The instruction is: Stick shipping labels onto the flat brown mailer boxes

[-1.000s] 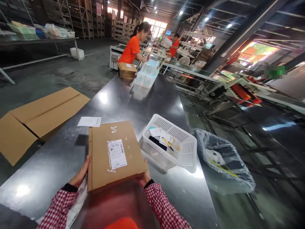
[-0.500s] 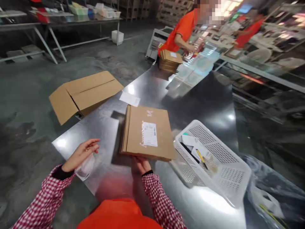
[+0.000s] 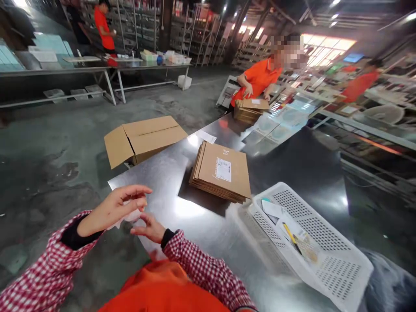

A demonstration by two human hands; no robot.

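Observation:
A stack of flat brown cardboard pieces (image 3: 238, 171) with a white label on top lies on the shiny metal table (image 3: 208, 236). Neither hand touches it. My left hand (image 3: 115, 208) is over the table's near left edge, fingers partly bent, against a crumpled whitish piece (image 3: 125, 219) that looks like thin paper or plastic. Close to it on the right, my right hand (image 3: 149, 228) has its thumb and fingers apart, pointing at the same piece. Whether either hand grips the piece cannot be made out.
A white perforated basket (image 3: 334, 234) holding papers and a yellow pen (image 3: 291, 236) stands at the right. An open cardboard box (image 3: 152, 134) is beyond the left edge. Across the table a person in orange (image 3: 260, 80) touches another cardboard stack (image 3: 248, 113). A white slip (image 3: 207, 137) lies behind the near stack.
My right hand has left the cardboard stack and moved left beside my left hand. The stack now rests lower on the table. The view has shifted, showing more of the room.

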